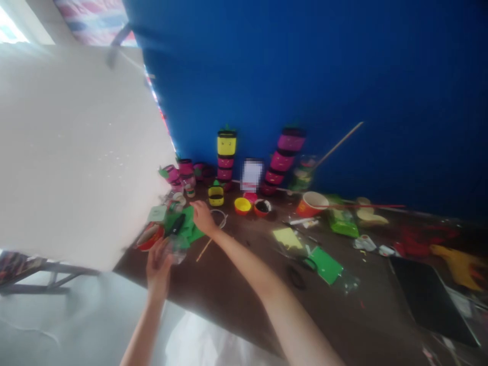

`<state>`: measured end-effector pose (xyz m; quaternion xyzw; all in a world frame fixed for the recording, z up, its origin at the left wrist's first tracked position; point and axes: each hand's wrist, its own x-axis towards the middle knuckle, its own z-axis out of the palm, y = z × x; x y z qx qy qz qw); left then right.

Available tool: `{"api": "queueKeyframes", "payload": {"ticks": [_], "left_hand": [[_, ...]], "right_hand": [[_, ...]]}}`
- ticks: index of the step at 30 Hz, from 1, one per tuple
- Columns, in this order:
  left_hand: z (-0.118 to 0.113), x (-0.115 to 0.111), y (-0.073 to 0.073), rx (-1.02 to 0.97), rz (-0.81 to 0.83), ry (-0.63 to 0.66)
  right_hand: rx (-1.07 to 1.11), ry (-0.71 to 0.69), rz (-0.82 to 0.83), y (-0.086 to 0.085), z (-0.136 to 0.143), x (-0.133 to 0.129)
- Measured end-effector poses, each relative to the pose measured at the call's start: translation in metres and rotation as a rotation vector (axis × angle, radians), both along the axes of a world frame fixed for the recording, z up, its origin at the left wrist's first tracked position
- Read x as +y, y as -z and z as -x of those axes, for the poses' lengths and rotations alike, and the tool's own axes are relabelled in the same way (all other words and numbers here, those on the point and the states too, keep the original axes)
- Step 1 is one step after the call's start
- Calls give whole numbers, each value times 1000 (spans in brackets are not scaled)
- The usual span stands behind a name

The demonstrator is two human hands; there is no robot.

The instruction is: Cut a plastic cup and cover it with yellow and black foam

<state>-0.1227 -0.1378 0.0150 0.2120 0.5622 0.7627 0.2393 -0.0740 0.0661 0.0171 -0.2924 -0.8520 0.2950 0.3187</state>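
Note:
My left hand (157,264) is closed around a clear plastic cup (177,251) near the table's left front edge. My right hand (204,218) hovers at the right edge of some green sheets (195,234); its fingers are bent and smeared, and I cannot tell whether they hold anything. A black-handled tool (178,223) lies on the green sheets. Just beyond the left hand sits a red-orange paper bowl (151,237). A thin wooden stick (205,250) lies below the right wrist, and a clear ring-shaped piece (220,217) is beside it.
Stacked pink and yellow containers with faces (226,145) stand against the blue wall. Small bowls of yellow paint (242,205) and dark paint (262,207) sit midway. Farther right are a paper bucket (312,203), a green sheet pack (326,264), scissors (297,277) and a black tablet-like panel (432,300).

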Motion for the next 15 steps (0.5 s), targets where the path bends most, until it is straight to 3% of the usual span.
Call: {"api": "queueKeyframes", "payload": {"ticks": [3,6,11,13,15], "left_hand": [[-12,18,-8,-18,-54,89],[-28,42,-13,-45,-82,201],[-68,89,-13,-163,-70,441],[-85,106,-10,-175,-62,515],[-100,118,-7,-139,-64,574]], "right_hand": [[67,8,-19,-10,-57,-12],[166,66,-38,-24,-141,-17],[-294,391,-5,-32,-294,-39],[-465,471,38,-23,-335,-56],[-544,510,98,-10,-357,-73]]}}
